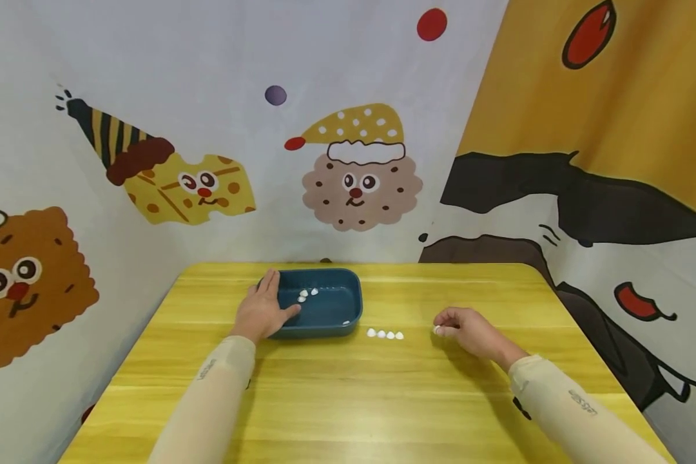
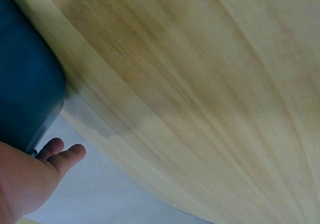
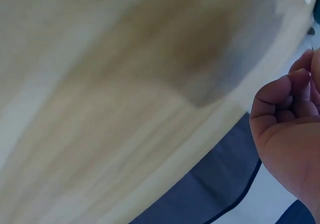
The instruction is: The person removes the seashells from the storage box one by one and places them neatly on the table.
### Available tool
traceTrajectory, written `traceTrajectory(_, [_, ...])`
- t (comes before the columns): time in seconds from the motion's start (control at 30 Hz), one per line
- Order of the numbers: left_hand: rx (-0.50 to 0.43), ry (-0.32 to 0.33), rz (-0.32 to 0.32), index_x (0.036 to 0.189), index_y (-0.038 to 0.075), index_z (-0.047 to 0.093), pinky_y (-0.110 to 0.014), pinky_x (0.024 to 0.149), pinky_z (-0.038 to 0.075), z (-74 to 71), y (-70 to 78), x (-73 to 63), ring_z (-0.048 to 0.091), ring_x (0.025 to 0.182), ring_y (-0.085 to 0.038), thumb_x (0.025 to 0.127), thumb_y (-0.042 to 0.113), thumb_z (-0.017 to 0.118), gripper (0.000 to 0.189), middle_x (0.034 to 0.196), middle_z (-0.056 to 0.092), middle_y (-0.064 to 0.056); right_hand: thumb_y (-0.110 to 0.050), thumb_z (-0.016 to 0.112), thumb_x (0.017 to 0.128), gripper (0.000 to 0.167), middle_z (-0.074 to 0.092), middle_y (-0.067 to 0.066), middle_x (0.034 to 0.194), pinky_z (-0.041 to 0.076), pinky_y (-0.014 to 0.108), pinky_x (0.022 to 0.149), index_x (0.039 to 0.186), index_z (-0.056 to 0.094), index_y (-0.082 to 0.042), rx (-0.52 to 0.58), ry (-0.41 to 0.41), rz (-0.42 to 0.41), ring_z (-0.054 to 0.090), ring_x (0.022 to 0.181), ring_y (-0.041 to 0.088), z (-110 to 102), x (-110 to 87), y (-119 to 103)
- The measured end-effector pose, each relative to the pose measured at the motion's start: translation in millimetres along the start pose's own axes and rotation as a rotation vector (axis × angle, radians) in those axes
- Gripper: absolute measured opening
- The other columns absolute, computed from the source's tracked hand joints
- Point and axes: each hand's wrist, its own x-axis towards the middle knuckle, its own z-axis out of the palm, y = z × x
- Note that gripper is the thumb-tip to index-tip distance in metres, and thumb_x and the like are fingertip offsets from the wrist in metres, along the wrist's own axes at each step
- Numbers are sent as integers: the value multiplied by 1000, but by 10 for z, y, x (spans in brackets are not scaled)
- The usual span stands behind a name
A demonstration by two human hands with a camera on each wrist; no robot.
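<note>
At the back of the table stands a dark blue rectangular dish (image 1: pixel 327 330). My left hand (image 1: pixel 259 310) rests along its left end, fingers extended by the side and thumb over the front rim. Inside the dish lie several small white pieces (image 1: pixel 304 294). To its right, several similar white pieces (image 1: pixel 385 334) form a short row on the table. Further right, my right hand (image 1: pixel 470 330) pinches one small white piece (image 1: pixel 437 330) between thumb and fingertips, just above or at the tabletop. In the right wrist view the pinched piece is hidden and the other fingers are curled.
The yellow wood-grain table (image 1: pixel 336 399) has rounded back corners. Behind and beside it hangs a cloth (image 1: pixel 226 58) printed with cartoon figures, close to the table's back edge.
</note>
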Motion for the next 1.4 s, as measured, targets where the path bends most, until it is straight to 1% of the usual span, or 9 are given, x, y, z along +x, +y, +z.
traceTrajectory(0.13, [-5,-5,-5,173,6,0,-61,134,22,22,-5,10,14,165,-47,104,65,58,107,182,-2,-15,-19,71,104,6,74,-6,98,55,25,75,106,75,-15,-31,-44,-38,63,87,9,103,-35,8])
traceTrajectory(0.23, [-2,-8,-7,173,7,0,-60,134,23,28,12,21,14,165,-47,103,65,58,108,182,-3,-14,-18,71,104,5,74,-7,97,54,24,74,105,76,-15,-48,-64,-55,63,86,8,150,-43,8])
traceTrajectory(0.47, [2,-3,-10,173,8,0,-60,134,24,13,32,65,16,164,-48,103,66,58,108,183,-3,-13,-20,72,104,5,74,-7,98,55,28,78,104,76,-17,-86,-26,-26,63,89,10,212,15,15])
traceTrajectory(0.67, [3,-13,-14,173,7,0,-60,134,23,7,-13,67,16,164,-49,103,66,58,109,183,-3,-13,-25,72,104,8,75,-9,98,56,31,81,101,77,-19,-139,1,-43,63,89,8,257,62,12])
traceTrajectory(0.83, [14,-26,-17,173,7,-1,-61,134,22,-18,-33,46,14,165,-48,104,66,57,108,182,-5,-14,-23,74,103,8,76,-7,97,57,31,79,101,79,-17,-165,19,-66,64,86,7,284,89,-3])
traceTrajectory(1.13, [31,-25,-11,173,6,-1,-62,134,21,-22,-22,50,14,165,-49,105,66,55,107,182,-5,-15,-21,74,103,5,75,-9,97,57,28,77,103,78,-20,-165,14,-54,64,86,6,292,81,20])
traceTrajectory(1.4, [32,-26,-11,173,6,-1,-62,134,20,-21,-4,56,14,165,-48,104,67,55,108,182,-5,-15,-23,77,101,9,74,-5,97,55,29,77,107,77,-17,-76,-7,-13,64,88,10,226,52,39])
